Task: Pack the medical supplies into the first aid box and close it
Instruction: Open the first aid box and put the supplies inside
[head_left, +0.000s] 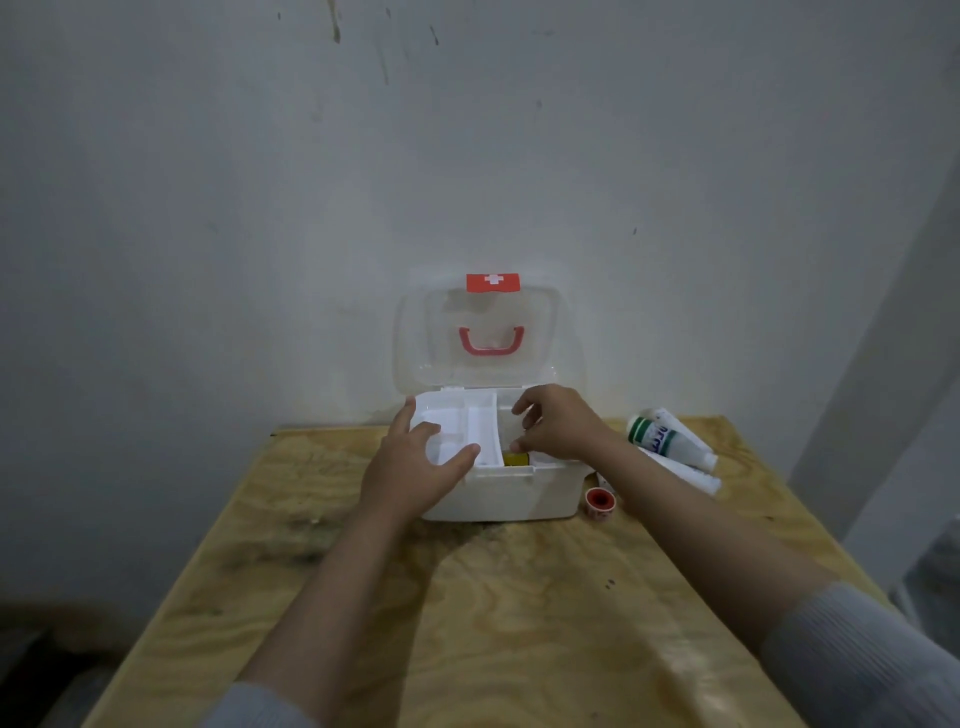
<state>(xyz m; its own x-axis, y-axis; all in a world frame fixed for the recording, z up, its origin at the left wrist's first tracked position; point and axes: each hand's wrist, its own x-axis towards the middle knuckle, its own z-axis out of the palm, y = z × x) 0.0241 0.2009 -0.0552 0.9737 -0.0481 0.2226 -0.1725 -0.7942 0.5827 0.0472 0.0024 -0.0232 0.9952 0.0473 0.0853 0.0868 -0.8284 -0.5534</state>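
Note:
A white first aid box (509, 496) stands open at the far side of the wooden table, its clear lid (431, 332) with a red handle upright against the wall. A white inner tray (467, 426) sits over the left half of the box. My left hand (415, 467) rests on the tray's front left corner with fingers spread. My right hand (556, 426) is curled over the box's right compartment, fingertips inside; whether it holds anything is hidden. Something yellow (515, 459) shows inside at the front.
Right of the box lie white tubes, one with green print (670, 441), and a small red roll of tape (601, 500) close to the box's front right corner. The table (467, 623) stands against a grey wall.

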